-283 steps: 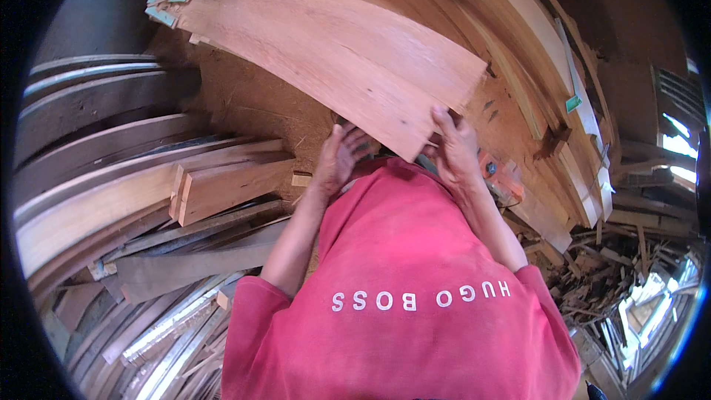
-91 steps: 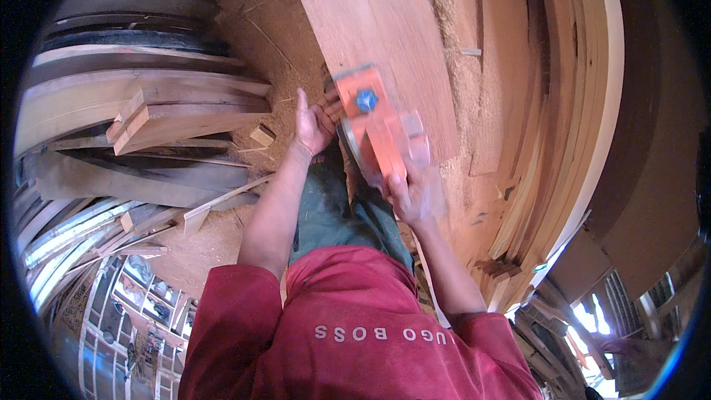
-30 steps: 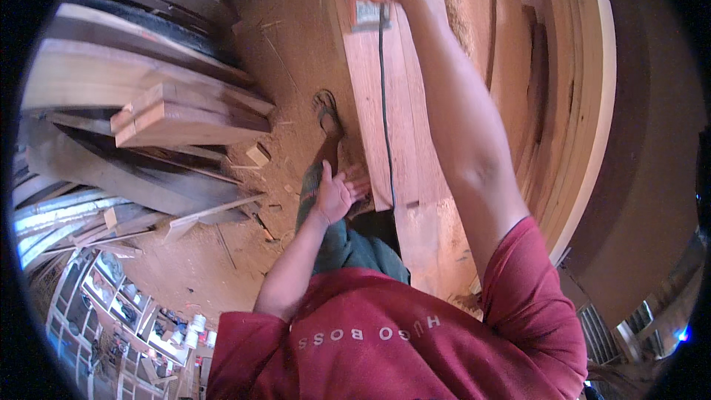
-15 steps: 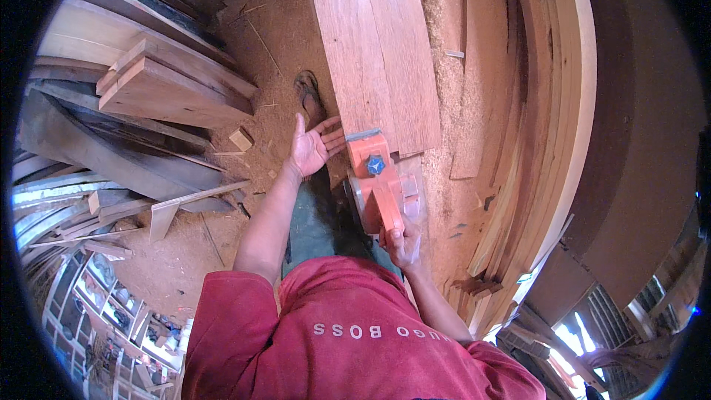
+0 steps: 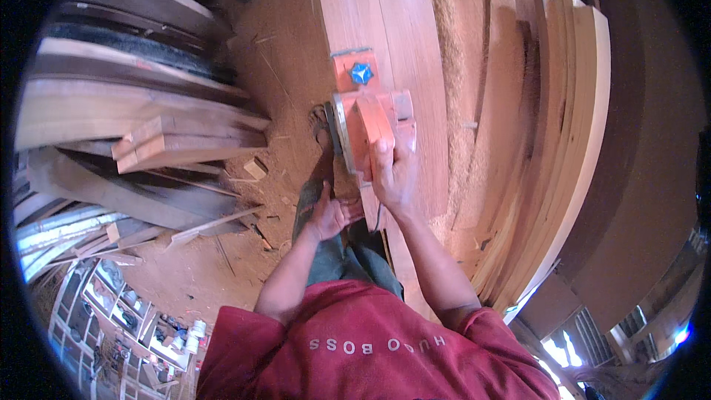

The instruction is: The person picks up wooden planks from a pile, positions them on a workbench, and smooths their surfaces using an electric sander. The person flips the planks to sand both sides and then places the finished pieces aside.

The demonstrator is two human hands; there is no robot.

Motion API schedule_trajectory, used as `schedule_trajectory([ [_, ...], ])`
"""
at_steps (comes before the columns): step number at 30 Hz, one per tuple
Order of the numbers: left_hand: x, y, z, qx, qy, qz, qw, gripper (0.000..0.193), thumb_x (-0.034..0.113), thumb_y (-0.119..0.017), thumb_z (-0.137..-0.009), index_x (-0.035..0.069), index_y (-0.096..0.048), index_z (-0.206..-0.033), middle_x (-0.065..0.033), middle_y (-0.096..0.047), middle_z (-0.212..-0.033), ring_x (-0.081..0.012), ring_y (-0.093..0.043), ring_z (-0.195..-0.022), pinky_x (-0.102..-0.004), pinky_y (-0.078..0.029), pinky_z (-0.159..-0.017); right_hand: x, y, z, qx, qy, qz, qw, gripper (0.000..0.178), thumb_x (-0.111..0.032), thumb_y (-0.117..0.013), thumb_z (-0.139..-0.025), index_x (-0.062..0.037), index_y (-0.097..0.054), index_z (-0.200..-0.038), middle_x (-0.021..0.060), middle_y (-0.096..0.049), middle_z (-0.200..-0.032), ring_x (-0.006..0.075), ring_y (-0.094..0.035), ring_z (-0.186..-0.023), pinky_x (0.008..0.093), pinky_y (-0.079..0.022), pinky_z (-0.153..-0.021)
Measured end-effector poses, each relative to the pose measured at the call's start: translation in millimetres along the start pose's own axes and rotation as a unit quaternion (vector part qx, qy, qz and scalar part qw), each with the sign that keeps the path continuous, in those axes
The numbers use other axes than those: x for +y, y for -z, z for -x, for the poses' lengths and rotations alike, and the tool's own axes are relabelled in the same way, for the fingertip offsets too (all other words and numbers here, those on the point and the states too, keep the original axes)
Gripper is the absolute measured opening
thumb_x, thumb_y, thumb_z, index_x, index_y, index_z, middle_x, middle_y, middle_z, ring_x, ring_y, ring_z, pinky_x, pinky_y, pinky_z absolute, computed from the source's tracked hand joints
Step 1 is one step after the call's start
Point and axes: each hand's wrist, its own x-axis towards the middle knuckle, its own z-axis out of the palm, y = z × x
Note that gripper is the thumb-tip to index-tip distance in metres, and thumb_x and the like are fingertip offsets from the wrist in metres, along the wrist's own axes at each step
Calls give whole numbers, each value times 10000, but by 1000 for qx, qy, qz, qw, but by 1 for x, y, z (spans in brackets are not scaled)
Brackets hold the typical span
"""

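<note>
Right hand (image 5: pixel 392 174) wrapped around the handle of an orange electric planer (image 5: pixel 368 122) resting flat on a long reddish plank (image 5: pixel 400 30); left hand (image 5: pixel 331 216), fingers loosely curled, touches the plank's near edge; sawdust (image 5: pixel 281 89) covers the floor beside it

Matt orange plastic planer (image 5: pixel 368 122), smooth reddish wooden plank (image 5: pixel 385 22), rough sawdust floor (image 5: pixel 281 59)
</note>
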Motion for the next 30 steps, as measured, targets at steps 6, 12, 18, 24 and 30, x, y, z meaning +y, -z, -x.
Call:
schedule_trajectory([
  [6, 9, -9, 0, 38, 25, 15, 999, 1031, 837, -235, -848, -18, -395, -1402, -257, -543, -1328, -345, -523, -1255, -450, -340, -1118, -39, -33, -154, 106, 173, 64, 977, 483, -418, -427, -1029, -34, -652, -841, -3, -521, -563, 90, -494, -519, 290, -384, -464],
  [12, 15, -10, -1, 34, 12, -3, 999, 1037, 834, -258, -849, -28, -366, -1415, -265, -541, -1324, -362, -515, -1260, -462, -334, -1120, -117, -56, -289, 83, 201, 104, 971, 527, -520, -477, -959, -45, -677, -1070, 225, -623, -726, 311, -642, -665, 452, -466, -594],
  [18, 11, -17, 2, 41, -39, 22, 998, 958, 826, -310, -846, 11, -470, -1323, -190, -626, -1188, -331, -597, -1106, -466, -430, -1021, -147, -55, -330, 119, 257, 123, 951, 445, -469, -458, -990, -69, -651, -952, 118, -571, -649, 213, -561, -556, 373, -421, -511],
  [24, 7, -12, -6, -43, -53, 136, 988, 955, 790, -288, -875, -14, -470, -1357, -246, -576, -1301, -371, -578, -1194, -526, -410, -1057, -112, -49, -225, 67, 204, 26, 976, 417, -417, -438, -1020, -93, -625, -834, 11, -519, -572, 114, -480, -446, 295, -376, -428],
  [30, 3, 15, -26, -166, -82, 43, 982, 823, 747, -347, -899, 86, -499, -1364, -137, -606, -1299, -310, -534, -1246, -448, -444, -1033, 24, 17, 51, 13, 118, 116, 986, 516, -430, -495, -970, 14, -590, -1217, 240, -670, -981, 378, -652, -925, 442, -490, -814],
])
